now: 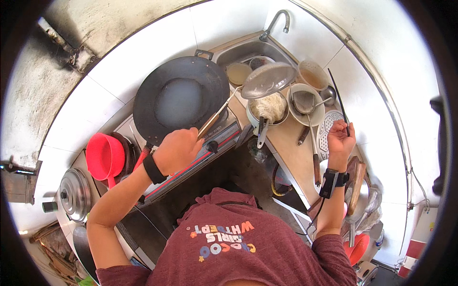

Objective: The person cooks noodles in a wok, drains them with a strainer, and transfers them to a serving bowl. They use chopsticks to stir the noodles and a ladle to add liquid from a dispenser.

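My left hand (180, 150) grips the wooden handle of a metal mesh strainer (270, 78), whose basket is over a pot of pale noodles (270, 107) near the sink. A slim dark stick (338, 93), perhaps chopsticks, is pinched upright in the fingers of my right hand (341, 139), above the right counter. A large dark wok (179, 100) holding cloudy liquid sits on the gas stove (222, 134), beyond my left hand.
A steel sink (250, 46) with bowls lies at the back. On the right counter are a bowl with a ladle-shaped strainer (304, 102), a perforated white plate (327, 132) and a wooden-handled tool (357, 186). A red dipper (105, 155) and metal lid (75, 195) stand left.
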Demonstrator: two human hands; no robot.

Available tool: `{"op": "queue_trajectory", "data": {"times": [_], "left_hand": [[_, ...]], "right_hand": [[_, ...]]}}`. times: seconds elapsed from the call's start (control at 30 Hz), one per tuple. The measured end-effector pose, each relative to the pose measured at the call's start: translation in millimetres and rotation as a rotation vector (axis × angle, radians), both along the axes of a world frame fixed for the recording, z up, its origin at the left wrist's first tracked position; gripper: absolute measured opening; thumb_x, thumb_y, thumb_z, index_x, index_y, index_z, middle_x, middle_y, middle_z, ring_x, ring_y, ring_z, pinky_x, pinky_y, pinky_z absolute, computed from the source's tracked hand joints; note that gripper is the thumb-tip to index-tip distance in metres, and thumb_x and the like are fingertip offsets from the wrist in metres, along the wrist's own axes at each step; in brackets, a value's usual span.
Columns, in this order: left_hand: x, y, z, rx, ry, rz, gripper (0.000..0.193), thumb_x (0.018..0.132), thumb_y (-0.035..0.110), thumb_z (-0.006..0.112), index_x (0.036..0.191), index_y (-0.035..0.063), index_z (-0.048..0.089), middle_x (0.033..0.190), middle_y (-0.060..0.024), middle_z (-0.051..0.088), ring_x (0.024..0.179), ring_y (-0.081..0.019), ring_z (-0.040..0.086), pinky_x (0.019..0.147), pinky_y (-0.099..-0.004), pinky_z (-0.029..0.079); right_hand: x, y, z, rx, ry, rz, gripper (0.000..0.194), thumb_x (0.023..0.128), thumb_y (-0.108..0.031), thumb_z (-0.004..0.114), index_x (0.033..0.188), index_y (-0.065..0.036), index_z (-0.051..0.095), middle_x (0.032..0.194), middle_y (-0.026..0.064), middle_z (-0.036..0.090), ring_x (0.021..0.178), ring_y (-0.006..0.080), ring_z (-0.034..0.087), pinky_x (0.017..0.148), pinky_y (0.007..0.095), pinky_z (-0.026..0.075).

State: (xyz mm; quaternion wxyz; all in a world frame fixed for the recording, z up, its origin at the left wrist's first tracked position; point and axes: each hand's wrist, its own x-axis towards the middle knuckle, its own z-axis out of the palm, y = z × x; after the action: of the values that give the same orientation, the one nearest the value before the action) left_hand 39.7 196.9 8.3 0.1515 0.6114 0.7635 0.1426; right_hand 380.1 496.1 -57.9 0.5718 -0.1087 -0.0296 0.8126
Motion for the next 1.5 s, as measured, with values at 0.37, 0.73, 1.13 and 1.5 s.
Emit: {"op": "queue_trajectory", "data": {"times": [0.37,0.73,1.13,1.5], "left_hand": [[15,-7,18,-0.046,0.342,-0.09,0.026,0.09,0.021,0.052,0.077,-0.0001,0.046,0.054,-0.0193,0.054,0.052,-0.0366,0.058,0.05,-0.043,0.046],[15,-6,18,0.017,0.357,-0.087,0.025,0.089,0.021,0.054,0.078,0.0001,0.046,0.053,-0.0179,0.053,0.051,-0.0357,0.058,0.049,-0.0427,0.045],[9,-13,10,0.017,0.411,-0.159,0.023,0.088,0.02,0.055,0.078,0.0009,0.046,0.054,-0.0164,0.054,0.051,-0.0343,0.058,0.047,-0.0412,0.046],[7,-11,16,-0.024,0.52,-0.217,0.011,0.073,0.008,0.056,0.076,0.0006,0.049,0.059,-0.0127,0.059,0.053,-0.0258,0.063,0.046,-0.0336,0.049]], "right_hand": [[6,5,4,-0.054,0.012,-0.033,0.016,0.091,-0.012,0.05,0.086,0.002,0.044,0.078,0.0103,0.048,0.071,0.018,0.05,0.059,0.0273,0.045],[5,9,-2,0.02,0.067,0.039,0.023,0.093,-0.016,0.046,0.085,0.005,0.049,0.076,0.0134,0.051,0.07,0.0202,0.051,0.061,0.0289,0.047],[-9,8,2,-0.006,0.055,0.057,0.022,0.093,-0.017,0.047,0.085,0.004,0.049,0.078,0.0132,0.051,0.071,0.0204,0.051,0.061,0.0289,0.047],[-21,12,8,-0.043,0.017,0.009,0.017,0.091,-0.013,0.049,0.088,0.003,0.046,0.078,0.0108,0.049,0.07,0.019,0.05,0.059,0.0287,0.045]]}}
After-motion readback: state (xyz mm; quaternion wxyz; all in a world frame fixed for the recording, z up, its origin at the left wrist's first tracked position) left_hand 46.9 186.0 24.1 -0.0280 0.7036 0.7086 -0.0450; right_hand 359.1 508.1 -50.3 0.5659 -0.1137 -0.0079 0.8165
